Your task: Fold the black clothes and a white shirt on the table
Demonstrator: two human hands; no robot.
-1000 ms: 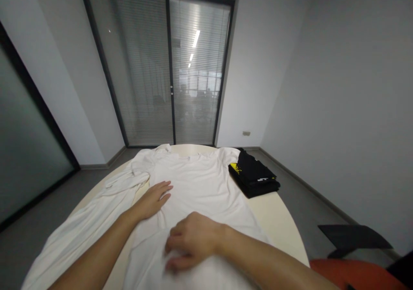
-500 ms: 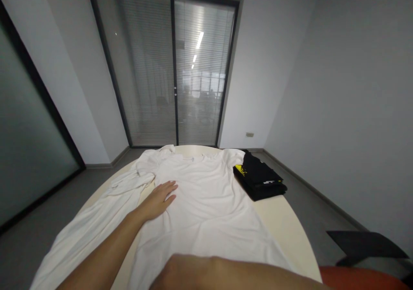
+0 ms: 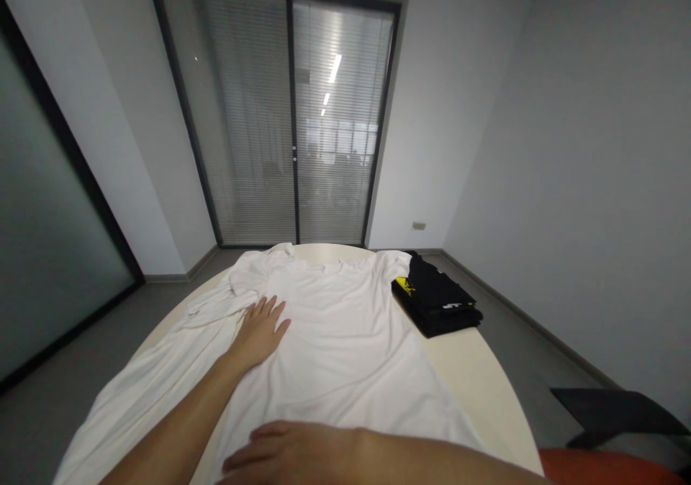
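Right hand (image 3: 281, 456) back in view, 2 flat, spread hands, left hand (image 3: 260, 330) included, on white shirt (image 3: 345, 348).

Two bare hands in frame: left hand (image 3: 260, 332) centre-left, right hand (image 3: 286, 456) bottom centre, both flat on cloth. One white T-shirt (image 3: 345, 348) spread across the middle. One more white garment (image 3: 156, 377) lower left, bunched and trailing toward the frame's bottom-left corner; whether it is one piece or several cannot be told. One stack of black folded clothes (image 3: 437, 304) right of centre; the count of pieces in it is unclear, at least two layers show. One round table (image 3: 486, 391). One glazed door with blinds (image 3: 291, 118) at upper centre, two panes. One orange seat edge (image 3: 610, 467) at bottom right.
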